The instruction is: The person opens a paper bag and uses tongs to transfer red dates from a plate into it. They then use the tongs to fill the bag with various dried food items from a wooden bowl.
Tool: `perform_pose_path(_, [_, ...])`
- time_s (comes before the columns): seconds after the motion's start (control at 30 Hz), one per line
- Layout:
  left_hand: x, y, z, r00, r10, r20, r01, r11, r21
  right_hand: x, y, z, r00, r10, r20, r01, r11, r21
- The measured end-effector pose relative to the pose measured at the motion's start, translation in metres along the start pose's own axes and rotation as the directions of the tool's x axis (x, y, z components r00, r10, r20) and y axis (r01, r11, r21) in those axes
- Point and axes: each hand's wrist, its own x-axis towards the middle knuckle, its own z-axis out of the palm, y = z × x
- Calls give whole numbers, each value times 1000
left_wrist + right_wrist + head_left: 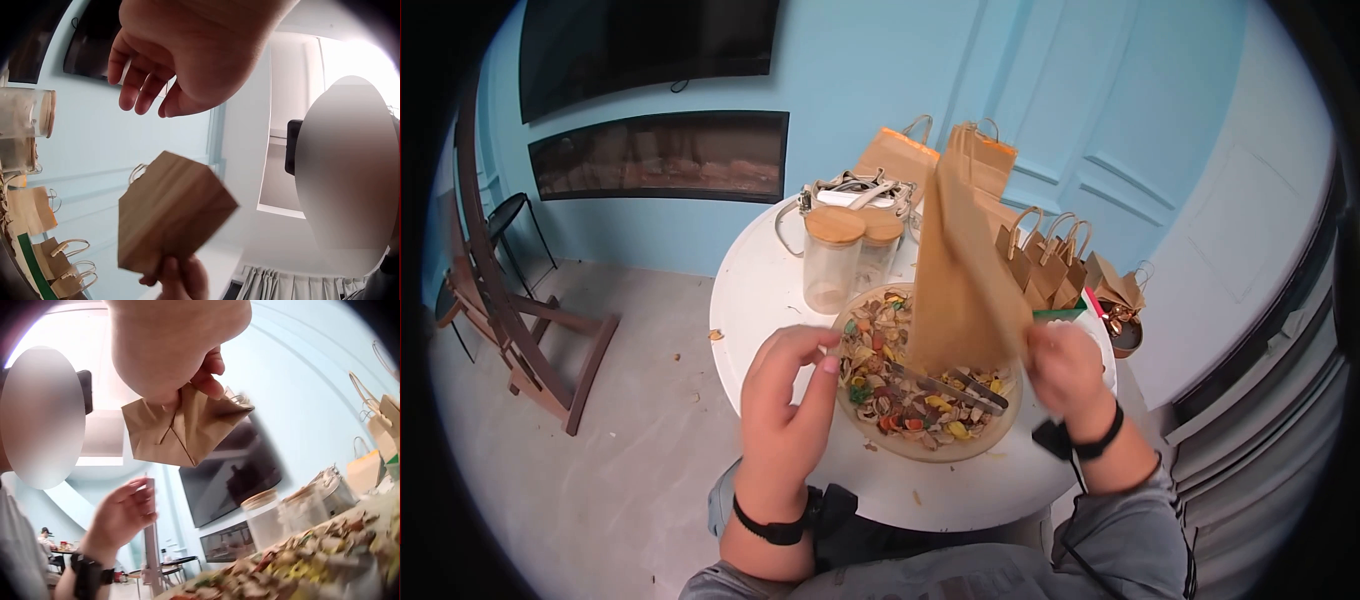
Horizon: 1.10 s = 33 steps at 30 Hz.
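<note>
A brown paper bag (965, 280) stands up over a round tray (865, 440) of mixed dried pieces (900, 405). My right hand (1068, 368) pinches the bag's edge; in the right wrist view the bag (187, 428) shows its folded bottom under the fingers. Raised at the tray's left, my left hand (785, 400) has relaxed, bent fingers and holds nothing, apart from the bag; in the left wrist view this hand (187, 59) hangs above the bag (172, 212). Metal tongs (950, 388) lie across the dried pieces.
Two clear jars with wooden lids (832, 260) and a light handbag (870, 190) stand behind the tray on the white round table (750, 290). Several paper bags (1050, 265) stand at the back and right. A wooden easel (530, 330) is on the floor at left.
</note>
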Motion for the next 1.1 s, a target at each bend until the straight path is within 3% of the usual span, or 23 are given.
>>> perform_pose_path(0.07, [-1,-1,7,1000,-17,-25,17,1000,16,-38,-32,-18,985,26,172,-56,984,169])
perform_pose_path(0.13, [-2,-3,14,995,34,90,-25,995,-101,-39,-56,-25,993,-117,-37,122,958,258])
perform_pose_path(0.17, [-3,-5,15,978,101,183,-73,985,-154,-50,-64,-22,993,-113,-43,120,958,262])
perform_pose_path(0.23, [-8,-1,20,958,170,232,-142,981,-133,-78,-75,-8,975,201,-98,-149,911,384])
perform_pose_path(0.27, [-10,1,24,931,237,277,-211,970,-120,-91,-80,1,973,203,-106,-148,912,382])
perform_pose_path(0.33, [-18,6,33,930,269,250,-239,960,-142,-97,-90,14,915,390,-106,-307,841,445])
perform_pose_path(0.4, [-22,9,37,888,446,108,-435,893,-113,-83,-91,5,951,271,-147,-202,908,368])
perform_pose_path(0.47, [-22,14,33,863,484,148,-474,875,-96,-93,-93,10,941,334,-50,-267,827,495])
perform_pose_path(0.53, [-21,19,30,964,201,172,-171,969,-178,-94,-94,14,948,304,-90,-216,828,518])
perform_pose_path(0.57, [-19,16,29,975,135,177,-87,963,-255,-94,-93,16,953,277,-125,-169,826,538])
perform_pose_path(0.6, [-18,8,27,976,135,173,-89,963,-253,-91,-94,19,954,273,-126,-165,825,540])
perform_pose_path(0.63, [-16,-1,24,953,80,291,7,959,-285,-87,-96,21,954,262,-149,-149,841,521])
perform_pose_path(0.67, [-14,-5,22,913,29,408,106,947,-304,-84,-98,23,953,251,-171,-136,855,500])
perform_pose_path(0.7, [-16,-2,22,869,-91,486,305,872,-383,-83,-97,24,952,252,-172,-136,854,502])
perform_pose_path(0.8, [-19,-7,29,888,-114,445,334,825,-455,-82,-97,26,968,176,-180,-65,867,495])
perform_pose_path(0.87, [-17,-19,29,892,-116,437,359,769,-529,-88,-102,25,921,385,58,-339,719,607])
perform_pose_path(0.9, [-16,-23,28,897,-117,426,377,705,-600,-92,-103,26,920,387,62,-342,717,608])
perform_pose_path(1.0, [-16,-11,30,902,-201,383,407,695,-593,-99,-103,31,859,505,86,-430,620,656])
perform_pose_path(1.07, [-19,-12,31,913,-184,364,379,714,-589,-94,-98,31,933,341,-114,-250,843,475])
perform_pose_path(1.1, [-21,-14,32,925,-166,341,347,733,-585,-103,-100,35,932,345,-114,-254,843,475])
